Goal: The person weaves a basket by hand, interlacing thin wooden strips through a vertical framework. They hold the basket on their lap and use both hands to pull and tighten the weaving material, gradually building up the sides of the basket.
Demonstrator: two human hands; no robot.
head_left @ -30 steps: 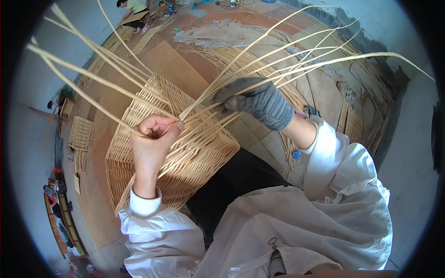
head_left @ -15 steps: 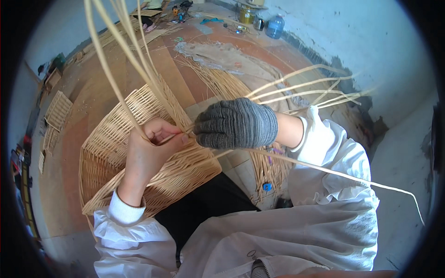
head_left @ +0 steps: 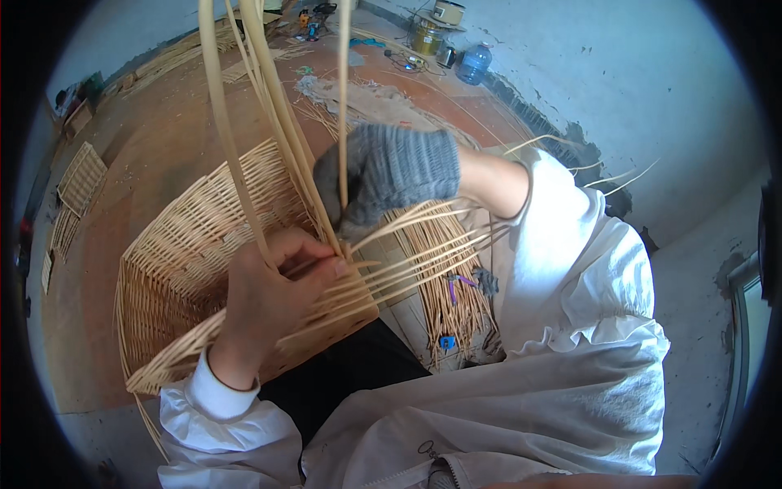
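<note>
A woven pale wicker basket [head_left: 204, 236] rests tilted over my dark-clad lap. My bare left hand [head_left: 279, 295] pinches the long wicker strands [head_left: 283, 122] at the basket's upper right corner, where several rise upright and others stick out rightward. My right hand [head_left: 383, 171], in a grey knitted glove, is just above and right of my left fingertips, its fingers curled on an upright strand; the fingertips are partly hidden. Beneath my right arm lies a bundle of loose rods [head_left: 436, 306] with a small blue object [head_left: 446, 341] on it.
Flat woven panels [head_left: 81, 175] lie on the floor at left. At the back are a blue water jug [head_left: 474, 63], containers on a small stand [head_left: 429, 37], tools [head_left: 314, 24] and more rods. A wall [head_left: 652, 73] runs along the right.
My right hand swung left, then rose, bringing a strand upright. My left hand and the basket shifted down-left in view. The strands that fanned sideways on the left now point upward.
</note>
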